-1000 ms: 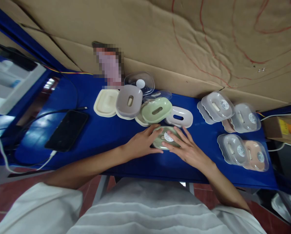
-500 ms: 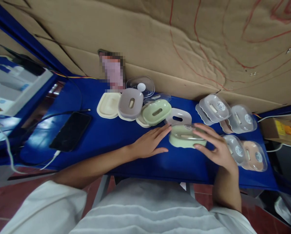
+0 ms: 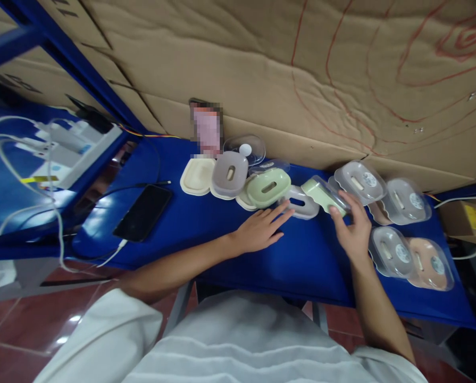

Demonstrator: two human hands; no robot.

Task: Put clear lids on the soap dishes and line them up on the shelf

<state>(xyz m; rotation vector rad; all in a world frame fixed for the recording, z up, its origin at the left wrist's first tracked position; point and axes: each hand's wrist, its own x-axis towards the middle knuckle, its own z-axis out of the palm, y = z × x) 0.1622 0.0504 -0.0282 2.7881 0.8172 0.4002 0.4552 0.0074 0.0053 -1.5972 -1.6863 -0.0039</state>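
Observation:
My right hand point(image 3: 354, 226) grips a green soap box point(image 3: 321, 196) with a clear lid, tilted above the table right of centre. My left hand point(image 3: 259, 230) is open, fingers spread, its fingertips at the near edge of a grey oval tray with a slot point(image 3: 305, 206). Left of that tray lies a green slotted tray point(image 3: 275, 183), partly over a cream base point(image 3: 245, 201). A mauve-grey slotted tray point(image 3: 230, 169) rests on another cream piece, beside a cream base point(image 3: 197, 178). Clear lids point(image 3: 253, 149) lie behind them.
Several lidded soap boxes point(image 3: 359, 181) in grey and peach stand at the right of the blue table point(image 3: 293, 266). A black phone point(image 3: 144, 213) with cables lies left; a pixelated phone-like object point(image 3: 208, 127) leans on the cardboard wall point(image 3: 261, 69). White power strips point(image 3: 78, 154) sit far left.
My right hand has lifted the green soap box away from my left hand, towards the back right, and tilted it. The grey tray is now less covered. The camera view has shifted.

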